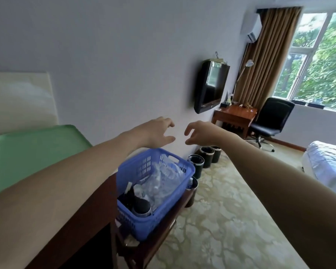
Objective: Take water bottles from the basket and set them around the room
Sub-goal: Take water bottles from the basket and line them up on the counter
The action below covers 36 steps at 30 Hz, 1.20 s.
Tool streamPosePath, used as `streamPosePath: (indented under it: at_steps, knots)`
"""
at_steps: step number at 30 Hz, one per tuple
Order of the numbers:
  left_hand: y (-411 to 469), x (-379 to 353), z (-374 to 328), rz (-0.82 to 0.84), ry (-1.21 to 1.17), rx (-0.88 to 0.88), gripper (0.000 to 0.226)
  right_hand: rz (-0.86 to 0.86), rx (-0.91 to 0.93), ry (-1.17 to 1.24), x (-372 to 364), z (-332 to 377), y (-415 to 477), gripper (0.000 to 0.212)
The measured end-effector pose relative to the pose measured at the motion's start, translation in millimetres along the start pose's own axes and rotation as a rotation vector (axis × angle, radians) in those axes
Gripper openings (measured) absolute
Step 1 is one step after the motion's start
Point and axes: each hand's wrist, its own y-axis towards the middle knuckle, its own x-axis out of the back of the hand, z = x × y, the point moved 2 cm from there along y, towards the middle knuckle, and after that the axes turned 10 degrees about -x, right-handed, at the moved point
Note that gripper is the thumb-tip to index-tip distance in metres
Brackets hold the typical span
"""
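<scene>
A blue plastic basket (179,189) stands on a dark wooden stand below my arms. Clear water bottles (163,181) lie piled inside it, beside a dark round object at its near corner. My left hand (159,131) and my right hand (200,133) reach forward above and beyond the basket. They face each other in front of the white wall. The fingers of both are loosely curled, and neither hand holds anything or touches the basket.
A green tray (27,152) lies on the surface at left. Several black bins (207,155) line the wall on the patterned carpet. Further off are a wall TV (211,85), a wooden desk (235,115), a black office chair (270,121) and a white bed (328,164).
</scene>
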Motion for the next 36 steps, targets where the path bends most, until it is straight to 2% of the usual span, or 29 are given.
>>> streamPosePath:
  at_steps: [10, 20, 30, 36]
  knots:
    - [92, -77, 23, 0.134, -0.074, 0.098, 0.067, 0.061, -0.002, 0.024, -39, -77, 88, 0.033]
    - [220, -114, 108, 0.175, -0.096, 0.164, 0.066, 0.117, 0.015, 0.031, -56, -99, 246, 0.034]
    - [268, -193, 216, 0.237, -0.206, 0.419, 0.064, 0.304, 0.112, 0.017, -139, -112, 373, 0.035]
    - [285, -246, 257, 0.223, -0.287, 0.613, 0.058, 0.431, 0.277, -0.067, -185, -118, 452, 0.033]
